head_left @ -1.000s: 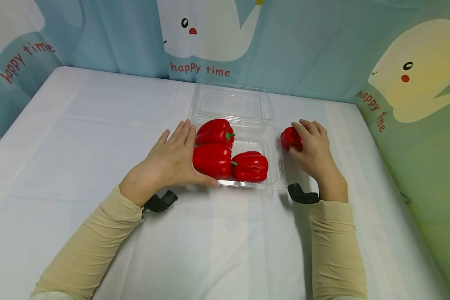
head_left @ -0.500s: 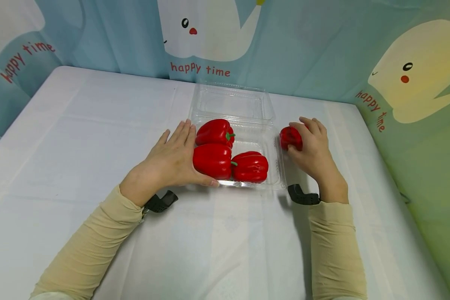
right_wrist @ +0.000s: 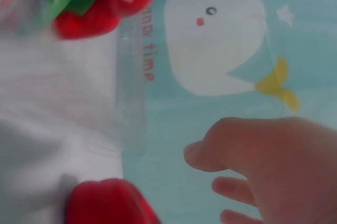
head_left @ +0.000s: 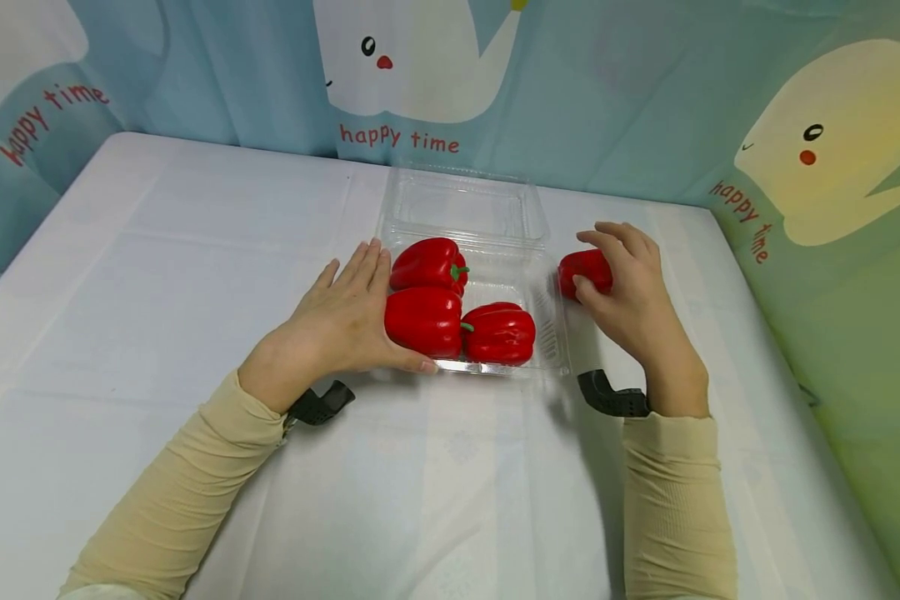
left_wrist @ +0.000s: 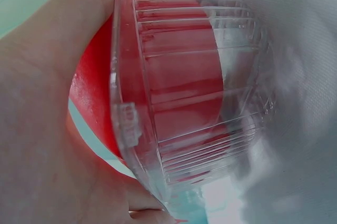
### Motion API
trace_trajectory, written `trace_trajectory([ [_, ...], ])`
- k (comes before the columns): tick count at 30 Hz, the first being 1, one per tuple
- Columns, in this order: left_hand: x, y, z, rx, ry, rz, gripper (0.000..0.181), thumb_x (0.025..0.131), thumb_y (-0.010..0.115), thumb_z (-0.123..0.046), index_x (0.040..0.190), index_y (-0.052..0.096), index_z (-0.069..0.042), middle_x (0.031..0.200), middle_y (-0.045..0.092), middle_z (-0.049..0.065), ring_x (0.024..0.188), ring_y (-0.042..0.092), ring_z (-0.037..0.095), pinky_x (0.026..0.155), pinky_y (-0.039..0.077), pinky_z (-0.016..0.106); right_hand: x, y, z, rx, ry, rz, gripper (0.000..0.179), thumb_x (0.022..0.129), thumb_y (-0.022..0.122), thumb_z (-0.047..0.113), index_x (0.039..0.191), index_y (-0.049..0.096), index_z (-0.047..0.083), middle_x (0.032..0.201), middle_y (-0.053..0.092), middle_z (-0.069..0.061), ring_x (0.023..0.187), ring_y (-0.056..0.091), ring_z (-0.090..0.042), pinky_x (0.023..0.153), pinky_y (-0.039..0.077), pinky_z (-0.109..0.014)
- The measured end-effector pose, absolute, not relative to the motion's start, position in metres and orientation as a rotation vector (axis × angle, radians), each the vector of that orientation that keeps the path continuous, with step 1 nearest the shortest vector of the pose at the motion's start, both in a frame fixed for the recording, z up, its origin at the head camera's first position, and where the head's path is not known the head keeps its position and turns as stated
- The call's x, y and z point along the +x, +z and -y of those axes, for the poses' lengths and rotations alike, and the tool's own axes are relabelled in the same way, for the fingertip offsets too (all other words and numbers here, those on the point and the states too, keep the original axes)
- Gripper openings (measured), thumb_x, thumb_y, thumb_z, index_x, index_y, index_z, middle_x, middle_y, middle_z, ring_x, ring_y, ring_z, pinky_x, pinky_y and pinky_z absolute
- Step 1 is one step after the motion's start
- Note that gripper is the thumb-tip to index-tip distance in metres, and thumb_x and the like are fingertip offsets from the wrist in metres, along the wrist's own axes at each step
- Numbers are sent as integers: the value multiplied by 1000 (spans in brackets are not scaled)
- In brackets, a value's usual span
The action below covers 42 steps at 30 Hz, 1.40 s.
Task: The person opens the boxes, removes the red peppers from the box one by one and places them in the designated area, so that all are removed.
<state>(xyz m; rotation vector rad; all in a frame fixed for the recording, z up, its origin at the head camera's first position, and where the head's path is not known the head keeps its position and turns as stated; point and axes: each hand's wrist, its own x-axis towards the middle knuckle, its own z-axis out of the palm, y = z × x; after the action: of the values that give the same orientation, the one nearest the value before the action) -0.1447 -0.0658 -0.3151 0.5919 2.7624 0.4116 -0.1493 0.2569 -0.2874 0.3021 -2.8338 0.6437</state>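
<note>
Three red bell peppers sit in the clear plastic clamshell container in the head view: one at the back left, one at the front left, one at the front right. My left hand rests along the container's left side, fingers straight, thumb at the front rim. In the left wrist view red shows through the ribbed container wall. Beside the container's right edge lies another red bell pepper. My right hand is just right of and above it, thumb and fingers spread, apart from the pepper in the right wrist view.
The container's clear lid lies folded back toward the far table edge. A white cloth covers the table. Blue and green printed curtains hang behind and to the right.
My right hand has let go of the pepper beside the container; its fingers have spread and risen off it. The left hand and the peppers in the container have stayed still.
</note>
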Motion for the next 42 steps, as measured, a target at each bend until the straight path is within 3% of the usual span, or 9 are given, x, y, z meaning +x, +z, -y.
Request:
trace_trajectory([
  [8, -145, -317, 66, 581, 413, -2754, 141, 64, 65, -85, 158, 2, 0, 168, -1, 16, 156, -2, 33, 124, 6, 58, -142, -278, -245, 428, 695, 2775, 44, 90, 64, 4, 133, 58, 2, 146, 47, -18, 141, 34, -37, 112, 35, -60],
  [22, -146, -317, 66, 585, 405, -2747, 142, 64, 64, -86, 158, 1, 0, 168, -2, 16, 156, -3, 33, 124, 6, 57, -127, -264, -227, 597, 735, 2826, 45, 90, 67, 5, 134, 58, 7, 141, 52, -10, 132, 46, -31, 104, 45, -54],
  [35, -146, -317, 64, 591, 412, -2758, 140, 65, 65, -84, 158, 3, 1, 168, 0, 16, 156, -1, 34, 124, 7, 57, -120, -265, -213, 723, 689, 3142, 47, 94, 65, 18, 139, 53, 16, 145, 50, -4, 136, 44, -26, 109, 42, -53],
  [42, -146, -318, 66, 577, 420, -2759, 141, 65, 65, -84, 158, 3, 1, 168, -1, 16, 156, -1, 33, 124, 7, 57, -122, -270, -206, 834, 672, 3252, 44, 93, 66, 20, 136, 56, 14, 138, 54, -2, 126, 52, -23, 102, 49, -47],
])
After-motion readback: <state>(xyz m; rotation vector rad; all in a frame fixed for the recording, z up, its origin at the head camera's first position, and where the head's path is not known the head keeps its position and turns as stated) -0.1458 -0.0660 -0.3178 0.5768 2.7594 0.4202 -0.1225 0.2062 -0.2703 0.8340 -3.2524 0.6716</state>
